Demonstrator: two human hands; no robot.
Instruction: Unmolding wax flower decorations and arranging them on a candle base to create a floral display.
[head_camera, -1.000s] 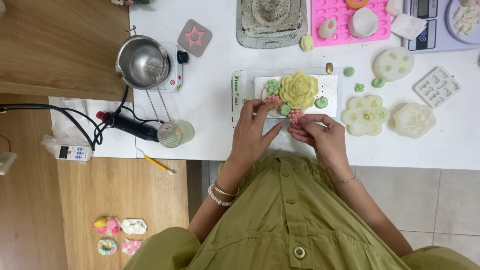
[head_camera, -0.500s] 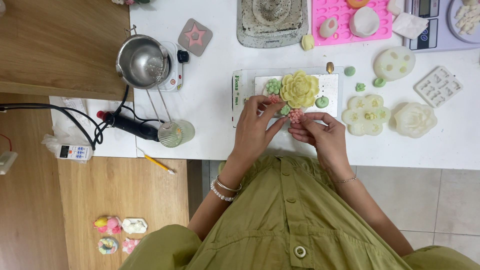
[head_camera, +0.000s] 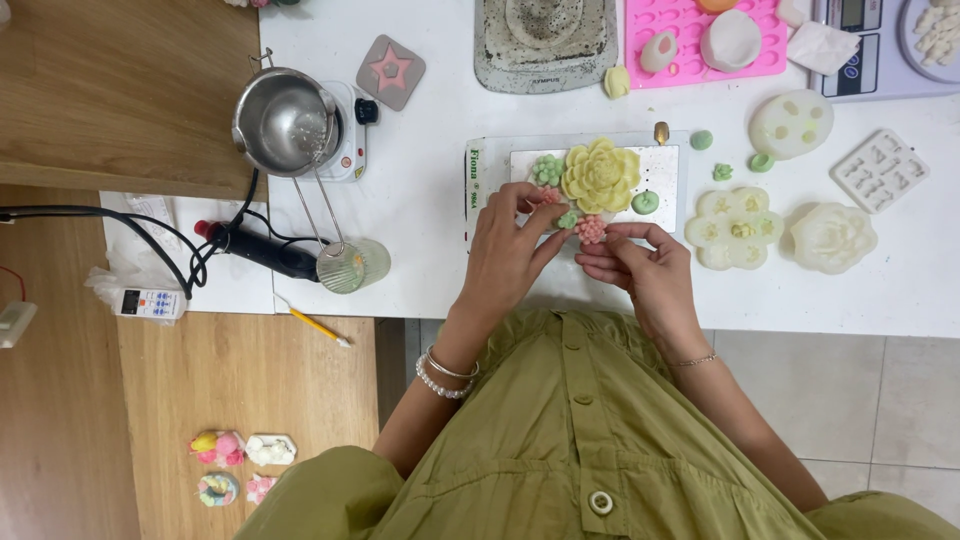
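A large yellow flower-shaped piece (head_camera: 600, 175) lies on a white tray (head_camera: 668, 168) on the white table, with small green pieces (head_camera: 547, 169) and a round green one (head_camera: 645, 202) beside it. My left hand (head_camera: 512, 245) and my right hand (head_camera: 640, 265) meet at the tray's near edge. Both pinch a small pink flower piece (head_camera: 590, 230) between their fingertips. A small green piece (head_camera: 568, 219) lies just left of it, against my left fingers.
A steel pot (head_camera: 285, 125) on a small hotplate, a black tool (head_camera: 262, 250), a glass cup (head_camera: 352, 265) and a pencil (head_camera: 318, 327) lie left. White silicone moulds (head_camera: 735, 228), a pink mould (head_camera: 700, 40) and a scale (head_camera: 880, 50) are right and behind.
My left hand has shifted slightly right so its fingertips join my right hand on the pink flower piece. Everything else is unmoved.
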